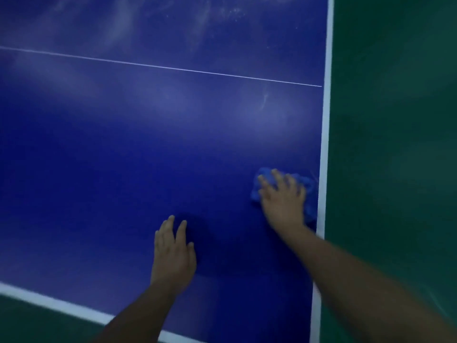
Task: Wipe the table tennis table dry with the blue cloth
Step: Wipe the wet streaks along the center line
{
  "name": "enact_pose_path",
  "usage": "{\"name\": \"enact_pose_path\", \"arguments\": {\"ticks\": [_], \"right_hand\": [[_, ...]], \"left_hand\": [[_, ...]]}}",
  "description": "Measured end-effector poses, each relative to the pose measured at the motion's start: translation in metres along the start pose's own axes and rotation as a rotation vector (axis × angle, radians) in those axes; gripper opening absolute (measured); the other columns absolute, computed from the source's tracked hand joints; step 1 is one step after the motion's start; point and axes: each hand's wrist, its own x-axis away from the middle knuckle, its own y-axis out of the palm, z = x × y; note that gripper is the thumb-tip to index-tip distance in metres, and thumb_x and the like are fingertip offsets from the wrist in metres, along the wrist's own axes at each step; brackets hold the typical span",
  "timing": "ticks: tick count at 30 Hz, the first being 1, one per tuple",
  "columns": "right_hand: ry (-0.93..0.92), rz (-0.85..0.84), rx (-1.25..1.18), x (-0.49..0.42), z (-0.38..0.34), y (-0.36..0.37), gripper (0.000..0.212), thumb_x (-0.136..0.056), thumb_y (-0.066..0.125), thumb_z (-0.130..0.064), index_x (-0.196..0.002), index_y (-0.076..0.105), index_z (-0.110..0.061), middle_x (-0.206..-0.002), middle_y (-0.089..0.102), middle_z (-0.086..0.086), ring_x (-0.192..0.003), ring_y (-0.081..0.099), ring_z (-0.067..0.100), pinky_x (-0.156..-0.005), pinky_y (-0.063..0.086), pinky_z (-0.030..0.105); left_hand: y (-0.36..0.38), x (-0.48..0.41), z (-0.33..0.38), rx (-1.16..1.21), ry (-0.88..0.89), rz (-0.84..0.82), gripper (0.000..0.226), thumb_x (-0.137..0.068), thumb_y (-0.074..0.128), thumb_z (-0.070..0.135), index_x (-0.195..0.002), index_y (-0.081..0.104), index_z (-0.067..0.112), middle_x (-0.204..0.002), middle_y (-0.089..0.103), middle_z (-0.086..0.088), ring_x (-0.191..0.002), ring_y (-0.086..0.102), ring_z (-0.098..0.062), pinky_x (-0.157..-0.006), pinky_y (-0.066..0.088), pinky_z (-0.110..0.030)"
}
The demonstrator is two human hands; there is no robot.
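The blue table tennis table [123, 157] fills most of the view, with white edge lines and a thin white centre line. A crumpled blue cloth [309, 191] lies on it next to the right white edge. My right hand [282, 199] lies flat on the cloth with fingers spread, pressing it to the surface; the hand is blurred. My left hand [173, 253] rests flat on the bare table near the front edge, fingers straight, holding nothing. Pale hazy smears and specks mark the far part of the tabletop.
Dark green floor [395, 120] lies beyond the table's right edge and below its near edge at the lower left. The right white border [325, 144] runs top to bottom; the near border [49, 304] runs diagonally.
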Motion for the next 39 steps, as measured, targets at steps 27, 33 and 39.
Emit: {"name": "enact_pose_path", "arguments": {"ticks": [27, 33, 39], "right_hand": [[-0.777, -0.112, 0.088, 0.134, -0.026, 0.03, 0.047, -0.098, 0.034, -0.052, -0.141, 0.051, -0.044, -0.156, 0.042, -0.007, -0.14, 0.035, 0.032, -0.111, 0.022, 0.061], [-1.049, -0.22, 0.183, 0.259, 0.049, 0.032, 0.046, -0.097, 0.04, -0.051, -0.143, 0.045, -0.046, -0.156, 0.041, -0.009, -0.139, 0.036, 0.03, -0.111, 0.023, 0.06], [-0.993, -0.354, 0.352, 0.262, 0.078, 0.002, 0.049, -0.096, 0.028, -0.056, -0.143, 0.041, -0.05, -0.157, 0.038, -0.013, -0.142, 0.037, 0.028, -0.11, 0.037, 0.061]], "left_hand": [[0.076, 0.192, 0.068, 0.247, -0.347, 0.191, 0.055, -0.091, 0.067, 0.015, -0.141, 0.05, 0.002, -0.156, 0.029, -0.026, -0.143, 0.03, -0.043, -0.113, 0.034, -0.06], [0.085, 0.242, 0.113, 0.339, -0.361, 0.198, 0.054, -0.101, 0.051, 0.025, -0.151, 0.038, 0.01, -0.164, 0.01, -0.017, -0.152, 0.01, -0.033, -0.122, 0.021, -0.048], [0.099, 0.287, 0.153, 0.428, -0.339, 0.174, 0.055, -0.096, 0.057, 0.018, -0.148, 0.044, 0.008, -0.163, 0.016, -0.02, -0.152, 0.014, -0.036, -0.122, 0.022, -0.05]]}}
